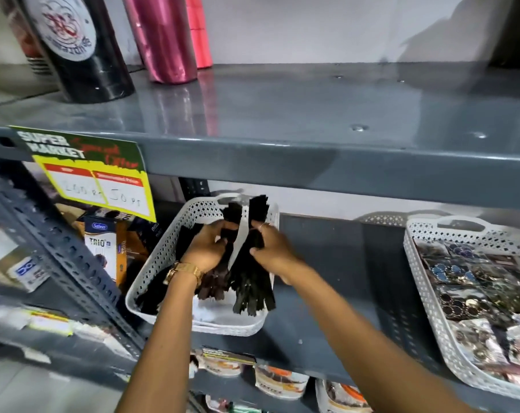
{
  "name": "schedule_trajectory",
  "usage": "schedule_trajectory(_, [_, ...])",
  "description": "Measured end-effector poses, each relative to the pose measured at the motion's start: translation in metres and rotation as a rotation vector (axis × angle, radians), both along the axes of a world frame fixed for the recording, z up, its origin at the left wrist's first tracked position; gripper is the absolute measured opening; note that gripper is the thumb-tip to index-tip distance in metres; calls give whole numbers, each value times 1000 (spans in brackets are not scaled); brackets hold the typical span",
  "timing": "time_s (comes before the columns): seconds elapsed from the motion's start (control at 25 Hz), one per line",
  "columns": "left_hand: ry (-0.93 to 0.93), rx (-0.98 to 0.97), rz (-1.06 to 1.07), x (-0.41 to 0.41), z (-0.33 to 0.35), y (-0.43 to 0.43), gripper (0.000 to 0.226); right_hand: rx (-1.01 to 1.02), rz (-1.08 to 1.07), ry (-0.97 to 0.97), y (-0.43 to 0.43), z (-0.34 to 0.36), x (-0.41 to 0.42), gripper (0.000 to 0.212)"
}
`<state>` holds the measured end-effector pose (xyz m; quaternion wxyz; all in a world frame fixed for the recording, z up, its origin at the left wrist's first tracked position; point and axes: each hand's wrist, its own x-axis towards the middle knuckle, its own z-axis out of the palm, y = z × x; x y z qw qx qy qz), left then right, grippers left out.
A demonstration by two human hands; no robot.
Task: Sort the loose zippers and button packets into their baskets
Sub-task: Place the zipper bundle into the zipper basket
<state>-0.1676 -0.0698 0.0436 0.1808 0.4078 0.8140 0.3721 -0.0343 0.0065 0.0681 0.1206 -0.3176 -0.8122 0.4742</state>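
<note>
A white perforated basket [159, 257] stands on the middle shelf at centre left, with dark zippers lying inside. Over it, my left hand [208, 245] grips a dark brown bunch of zippers [212, 283]. My right hand [269, 244] grips a black bunch of zippers [252, 289] whose ends hang past the basket's right rim. A white strip [238, 242] shows between the two bunches. A second white basket [421, 281] at the right holds several clear button packets [473, 281].
The grey metal shelf [336, 257] lies bare between the two baskets. Boxed goods [105, 245] stand left of the zipper basket, under a yellow price sign [100, 177]. Black and pink rolls [160, 37] stand on the upper shelf. Packets [279, 383] fill the shelf below.
</note>
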Motion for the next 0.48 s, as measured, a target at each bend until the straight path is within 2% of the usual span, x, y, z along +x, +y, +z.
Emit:
schedule_trajectory(0.16, [14, -165, -24, 4, -18, -4, 53, 148, 147, -486, -24, -35, -27, 49])
schedule_trajectory(0.32, [88, -370, -97, 12, -35, -2, 52, 399, 205, -733, -31, -50, -32, 55])
schedule_trajectory(0.48, [228, -525, -55, 13, -44, 0, 47, 711, 272, -990, -39, -66, -41, 64])
